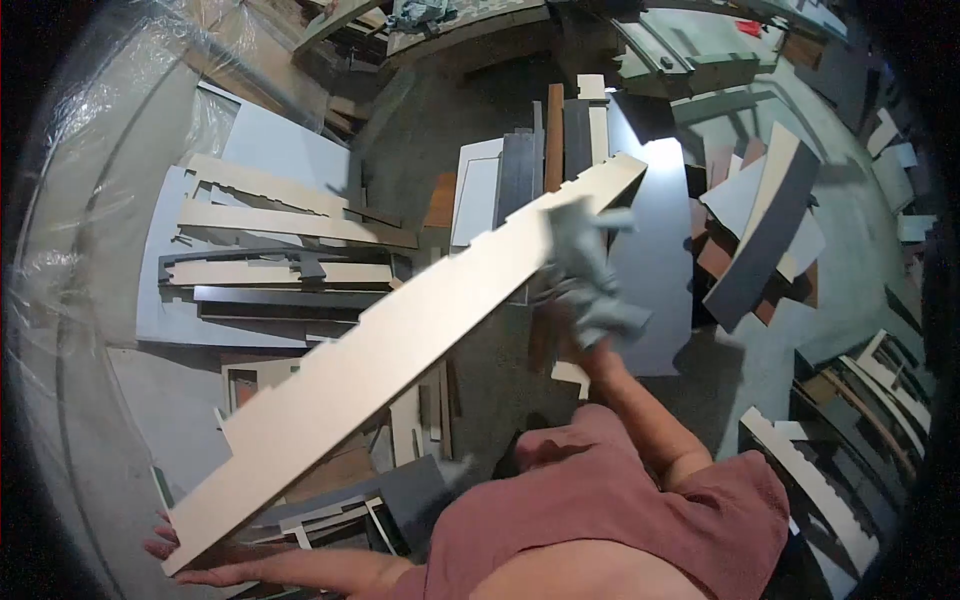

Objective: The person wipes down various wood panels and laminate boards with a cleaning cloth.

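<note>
A long cream board (400,350) with a stepped, notched upper edge slants across the view from lower left to upper right. My bare left hand (205,565) supports its lower end, fingers showing beyond the end and thumb along the lower edge. My right hand (568,305) is smeared by motion near the upper end. In it is a bunched grey cloth (580,245), glove-like in shape, which overlaps the board's lower edge. Whether the cloth presses on the face cannot be made out.
Cream and dark strips (290,225) lie on a pale panel at left, beside plastic sheeting (90,200). Upright boards and a glossy grey panel (655,270) stand ahead. At right are a curved dark piece (765,235) and a pile of offcuts (815,480).
</note>
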`<state>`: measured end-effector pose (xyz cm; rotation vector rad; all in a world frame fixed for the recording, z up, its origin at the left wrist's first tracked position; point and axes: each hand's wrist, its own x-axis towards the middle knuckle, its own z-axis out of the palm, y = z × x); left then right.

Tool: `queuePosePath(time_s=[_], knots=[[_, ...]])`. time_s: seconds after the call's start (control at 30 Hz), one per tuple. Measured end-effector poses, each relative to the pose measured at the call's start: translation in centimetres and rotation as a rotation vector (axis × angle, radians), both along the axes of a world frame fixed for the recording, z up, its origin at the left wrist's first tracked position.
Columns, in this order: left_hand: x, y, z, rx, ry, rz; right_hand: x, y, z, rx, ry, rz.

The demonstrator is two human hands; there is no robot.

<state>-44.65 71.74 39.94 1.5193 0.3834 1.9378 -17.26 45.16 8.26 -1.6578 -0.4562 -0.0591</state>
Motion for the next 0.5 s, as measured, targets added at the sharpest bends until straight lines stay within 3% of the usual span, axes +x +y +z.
queuePosePath(time_s=[0.03,0.1,0.13,0.17,0.2,0.27,0.3,0.33,0.4,0.43,0.47,0.5], knots=[[-1.1,0.8,0.0,0.016,-0.101,-0.073,-2.3,2.6,2.7,0.479,0.499,0.326],[-2.0,0.7,0.6,0.048,-0.109,-0.105,-6.4,4.8,12.6,0.028,-0.559,0.154],[-2.3,0.5,0.9,0.099,-0.111,-0.135,-7.8,6.5,13.2,0.039,-0.734,0.234],[-2.8,0.5,0.7,0.267,0.054,-0.007,-9.2,6.9,15.1,-0.209,-0.828,0.235],[-3.5,0.5,0.9,0.272,0.047,-0.012,-10.0,7.8,15.8,-0.176,-0.871,0.143],[-4.9,0.5,1.5,0.136,-0.032,-0.280,-10.1,8.5,16.7,-0.149,-0.900,0.029],[-5.5,1.7,1.8,0.184,-0.068,-0.274,-9.8,8.8,17.3,0.023,-0.906,-0.018],[-6.0,2.5,1.9,0.191,-0.076,-0.280,-9.8,8.9,17.5,0.011,-0.937,-0.058],[-7.0,4.1,2.2,0.298,0.203,-0.299,-9.7,8.6,17.5,0.039,-0.935,-0.038],[-9.1,7.3,3.2,0.641,0.656,0.147,-9.9,8.1,18.1,0.039,-0.915,-0.014],[-8.8,7.1,3.8,0.650,0.647,0.151,-10.1,8.0,18.1,0.024,-0.891,0.010],[-7.8,6.9,4.8,0.850,0.741,-0.073,-10.2,7.7,18.2,-0.010,-0.886,0.054]])
